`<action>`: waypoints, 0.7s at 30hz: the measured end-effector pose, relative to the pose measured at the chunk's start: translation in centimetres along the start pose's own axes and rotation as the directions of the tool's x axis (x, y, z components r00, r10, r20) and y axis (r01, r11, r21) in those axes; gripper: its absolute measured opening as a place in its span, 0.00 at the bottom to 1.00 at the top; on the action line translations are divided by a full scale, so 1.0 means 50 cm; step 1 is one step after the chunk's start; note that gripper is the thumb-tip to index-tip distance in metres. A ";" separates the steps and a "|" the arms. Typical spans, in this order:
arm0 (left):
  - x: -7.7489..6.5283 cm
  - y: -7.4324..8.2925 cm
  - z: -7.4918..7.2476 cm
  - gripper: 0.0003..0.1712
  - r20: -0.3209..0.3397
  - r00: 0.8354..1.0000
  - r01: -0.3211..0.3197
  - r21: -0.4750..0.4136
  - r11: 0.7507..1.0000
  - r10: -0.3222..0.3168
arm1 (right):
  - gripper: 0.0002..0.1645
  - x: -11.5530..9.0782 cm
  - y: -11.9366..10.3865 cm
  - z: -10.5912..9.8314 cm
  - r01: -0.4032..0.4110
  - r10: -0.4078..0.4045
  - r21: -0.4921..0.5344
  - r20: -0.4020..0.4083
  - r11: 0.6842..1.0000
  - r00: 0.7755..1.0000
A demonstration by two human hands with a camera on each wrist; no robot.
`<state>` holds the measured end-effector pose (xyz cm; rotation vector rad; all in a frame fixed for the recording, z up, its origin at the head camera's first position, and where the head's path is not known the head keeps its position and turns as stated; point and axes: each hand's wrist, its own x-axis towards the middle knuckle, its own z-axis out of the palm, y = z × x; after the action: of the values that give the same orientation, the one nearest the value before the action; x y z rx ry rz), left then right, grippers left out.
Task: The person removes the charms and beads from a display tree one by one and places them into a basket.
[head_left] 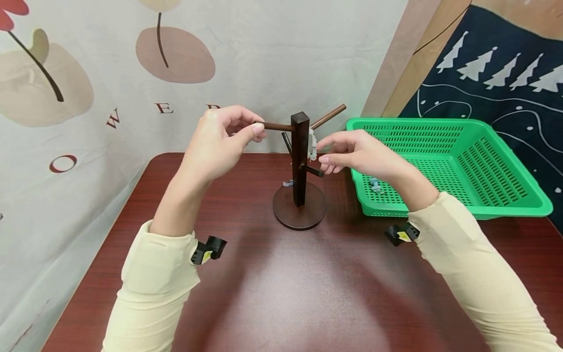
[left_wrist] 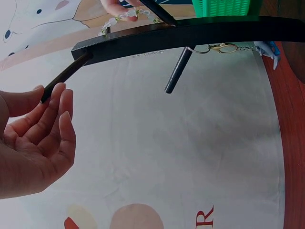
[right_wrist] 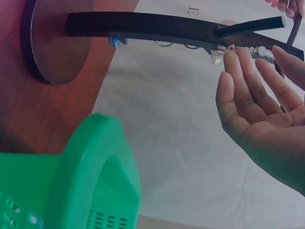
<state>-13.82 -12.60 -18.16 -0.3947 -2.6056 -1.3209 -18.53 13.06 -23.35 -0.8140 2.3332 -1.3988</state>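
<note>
A dark wooden stand (head_left: 301, 161) with a round base and several pegs stands upright on the table. My left hand (head_left: 220, 142) pinches the tip of its upper left peg (head_left: 278, 126) between thumb and fingers. From the upper right peg (head_left: 329, 116) hangs a strand of clear beads (head_left: 313, 144). Beside that strand is my right hand (head_left: 362, 154), fingers loosely bent and thumb apart; in the right wrist view the fingertips are right at the beads (right_wrist: 259, 51). A keychain with a blue charm (left_wrist: 269, 51) hangs from a lower peg, shown in the left wrist view.
To the right on the table sits a green plastic basket (head_left: 479, 211), its near left corner close to my right forearm. A small blue trinket (head_left: 375, 184) lies inside it. Behind the table (head_left: 281, 274) hangs a printed cloth (head_left: 281, 54).
</note>
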 end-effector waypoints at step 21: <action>0.000 -0.001 0.000 0.07 0.003 1.000 0.012 -0.012 1.000 -0.012 | 0.09 0.013 0.000 0.005 0.061 -0.062 0.032 0.011 0.998 0.998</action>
<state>-13.86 -12.60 -18.21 -0.3842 -2.6071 -1.3415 -18.91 12.49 -23.44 -0.8893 2.2887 -1.4482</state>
